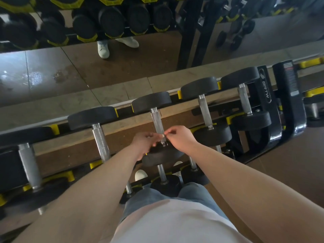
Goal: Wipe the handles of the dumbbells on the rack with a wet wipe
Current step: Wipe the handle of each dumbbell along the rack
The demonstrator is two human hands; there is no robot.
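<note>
Several black dumbbells with knurled silver handles lie side by side on the top tier of a black and yellow rack. My left hand and my right hand meet fingertip to fingertip over the near end of the middle dumbbell's handle. Between their pinched fingertips is a small pale piece, apparently the wet wipe, mostly hidden by the fingers. It lies right against the handle; whether it touches the handle I cannot tell.
Neighbouring handles stand to the left and right. Smaller dumbbells sit on a lower tier by my knees. A floor mirror behind the rack reflects shoes and more dumbbells. The rack's end post is at the right.
</note>
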